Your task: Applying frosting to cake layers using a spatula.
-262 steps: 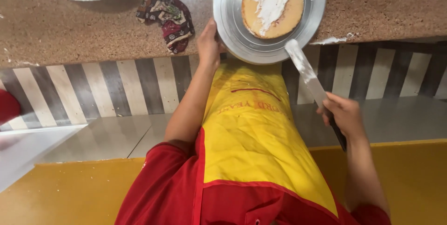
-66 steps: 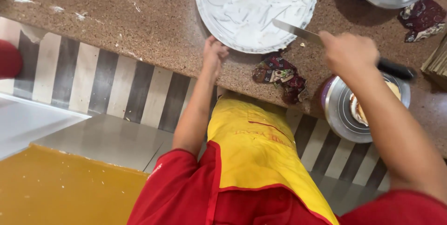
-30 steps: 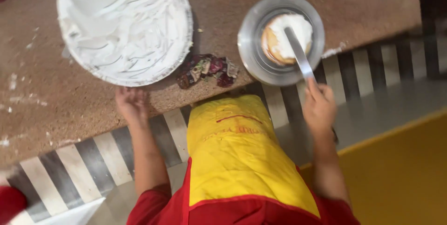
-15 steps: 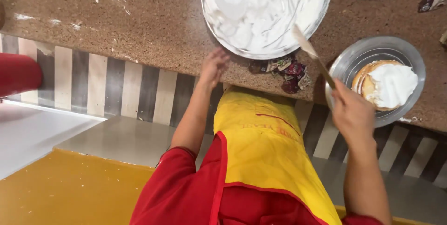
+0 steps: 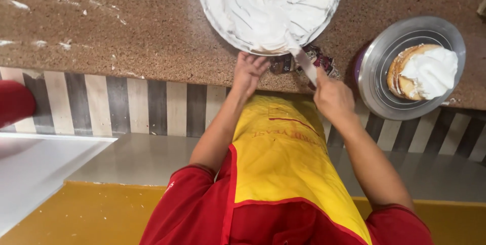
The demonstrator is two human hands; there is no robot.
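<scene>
Landmark: the wide metal bowl [image 5: 271,7] of white whipped cream, standing on the speckled brown bench [image 5: 126,27] at its near edge.
Left hand: the left hand [image 5: 248,70] rests at the bowl's near rim, fingers loosely spread and touching the metal; it grips nothing, and seems to be there to keep the bowl from sliding.
Right hand: the right hand [image 5: 331,98], just right of the left and below the bowl's rim, is closed around the handle of a palette knife [image 5: 304,62].
Palette knife: its flat blade slants up from the fist and over the bowl's near rim, the tip lying in the cream, an angle that suits scooping a load onto the flat side.
Cake: a small round sponge [image 5: 412,70] with a mound of cream on top sits well to the right of the bowl on a round metal turntable [image 5: 390,72], close enough for the knife arm to swing across.
Cloth: a crumpled patterned rag [image 5: 321,62] lies on the bench just below the bowl's rim, partly hidden by the knife.
Bench marks: cream smears and crumbs dot the bench to the left of the bowl.
Person: a yellow apron [image 5: 288,159] over red sleeves, pressed close to the striped bench front below the bowl.
</scene>
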